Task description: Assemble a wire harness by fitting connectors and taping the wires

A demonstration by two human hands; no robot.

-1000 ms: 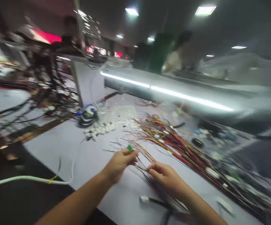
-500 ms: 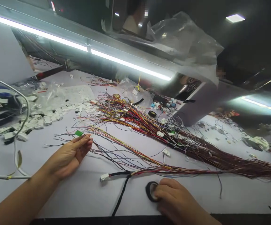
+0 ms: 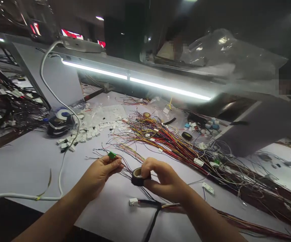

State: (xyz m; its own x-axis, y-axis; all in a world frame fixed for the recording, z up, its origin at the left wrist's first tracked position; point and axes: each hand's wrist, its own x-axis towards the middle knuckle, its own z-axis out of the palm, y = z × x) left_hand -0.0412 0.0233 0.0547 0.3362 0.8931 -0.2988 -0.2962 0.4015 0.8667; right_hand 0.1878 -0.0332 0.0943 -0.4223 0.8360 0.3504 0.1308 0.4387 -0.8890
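Thumb and fingers of my left hand are pinched on a small green connector, with thin wires trailing around the fingertips. My right hand grips a roll of black tape by its ring, raised over the wires to the right of the left hand. Below the roll, a white connector lies on the table at the end of a short black-wrapped branch. That branch joins a longer black-taped cable running toward the near edge.
A thick bundle of coloured wires stretches from the middle to the right. White connectors are heaped at the left, beside a bagged reel. A white cable loops across the left side. Another tape roll lies behind the bundle.
My right hand has lifted the tape roll from near the table's front edge up and toward my left hand. The left hand still pinches the green connector. The view has swung left.
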